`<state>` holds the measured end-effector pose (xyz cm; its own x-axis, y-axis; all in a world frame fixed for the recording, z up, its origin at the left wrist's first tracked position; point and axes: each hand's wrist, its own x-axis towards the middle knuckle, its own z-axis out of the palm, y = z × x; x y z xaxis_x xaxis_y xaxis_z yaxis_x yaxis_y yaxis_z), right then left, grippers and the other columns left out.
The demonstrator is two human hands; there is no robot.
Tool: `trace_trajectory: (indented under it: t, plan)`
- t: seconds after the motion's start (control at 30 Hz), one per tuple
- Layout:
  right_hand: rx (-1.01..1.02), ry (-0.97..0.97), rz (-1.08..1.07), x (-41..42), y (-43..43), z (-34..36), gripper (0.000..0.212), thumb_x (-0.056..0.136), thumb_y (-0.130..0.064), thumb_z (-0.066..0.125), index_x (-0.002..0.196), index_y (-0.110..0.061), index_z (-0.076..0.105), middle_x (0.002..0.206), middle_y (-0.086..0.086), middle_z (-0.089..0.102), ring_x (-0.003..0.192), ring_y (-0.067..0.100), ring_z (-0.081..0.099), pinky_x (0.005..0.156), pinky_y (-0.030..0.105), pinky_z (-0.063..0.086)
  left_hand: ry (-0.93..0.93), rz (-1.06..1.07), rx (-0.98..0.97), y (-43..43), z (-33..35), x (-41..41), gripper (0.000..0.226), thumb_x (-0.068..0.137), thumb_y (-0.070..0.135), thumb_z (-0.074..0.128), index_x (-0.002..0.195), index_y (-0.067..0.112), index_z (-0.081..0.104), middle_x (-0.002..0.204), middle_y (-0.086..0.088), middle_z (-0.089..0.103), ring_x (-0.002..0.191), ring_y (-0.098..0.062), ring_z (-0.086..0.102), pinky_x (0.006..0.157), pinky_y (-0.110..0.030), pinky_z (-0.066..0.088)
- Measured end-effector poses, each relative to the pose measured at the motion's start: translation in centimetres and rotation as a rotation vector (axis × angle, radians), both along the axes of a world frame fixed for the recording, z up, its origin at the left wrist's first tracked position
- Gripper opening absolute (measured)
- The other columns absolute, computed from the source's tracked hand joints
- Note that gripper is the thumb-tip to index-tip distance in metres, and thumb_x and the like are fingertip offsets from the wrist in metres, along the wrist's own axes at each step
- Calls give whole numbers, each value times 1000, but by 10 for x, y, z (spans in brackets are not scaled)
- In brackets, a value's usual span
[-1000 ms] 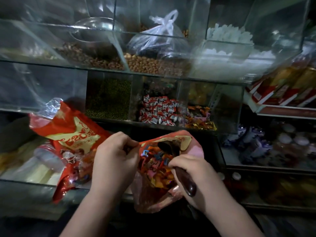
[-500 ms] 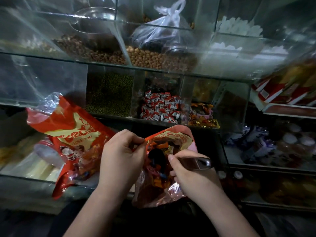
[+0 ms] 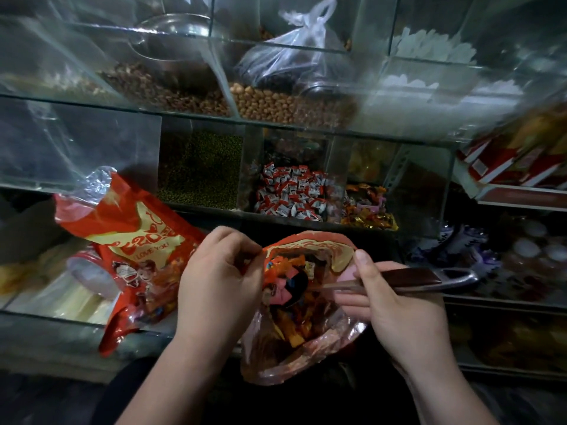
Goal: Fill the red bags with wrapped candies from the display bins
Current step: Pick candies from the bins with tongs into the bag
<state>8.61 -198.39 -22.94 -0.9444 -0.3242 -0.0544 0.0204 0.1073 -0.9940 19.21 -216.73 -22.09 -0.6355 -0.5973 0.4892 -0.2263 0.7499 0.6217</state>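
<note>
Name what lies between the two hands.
In the head view, the open red bag holding wrapped candies lies between the left hand and the right hand; the right hand's scoop reaches into its mouth.

The left hand (image 3: 217,280) pinches the left rim of a red bag (image 3: 306,342), holding its mouth open. The right hand (image 3: 395,311) grips the dark handle of a scoop (image 3: 423,279), whose bowl sits inside the bag among orange wrapped candies (image 3: 294,329). A second red bag (image 3: 135,240), partly filled, lies tilted on the glass shelf (image 3: 46,317) to the left. Behind the hands, a glass bin (image 3: 337,167) holds red-and-white wrapped candies (image 3: 291,194); just right of it lie gold and orange wrapped candies (image 3: 368,210), and to its left green beans (image 3: 199,173). On the tier above, a knotted clear plastic bag (image 3: 294,53) rests on peanuts (image 3: 285,107).
</note>
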Motion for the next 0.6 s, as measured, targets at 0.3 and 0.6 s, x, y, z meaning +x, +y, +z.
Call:
trace_trajectory:
  t: [0.3,0.6]
  plan:
    - [-103,0,-89,-5,21,28,47,69,-72,76,77,-26,78,62,16,75,56,35,76,48,42,62,-39,-440,69,72,3,-6,13,91,29,65,103,27,68,104,19,58,99,-1,57,83,-23,50]
    - [-150,-27,1,-10,54,40,29,58,-41,88,78,-21,80,70,20,77,68,37,79,57,36,64,-515,-209,258,52,-47,-41,45,98,59,37,135,34,40,126,3,61,108,-22,62,89,-36,51]
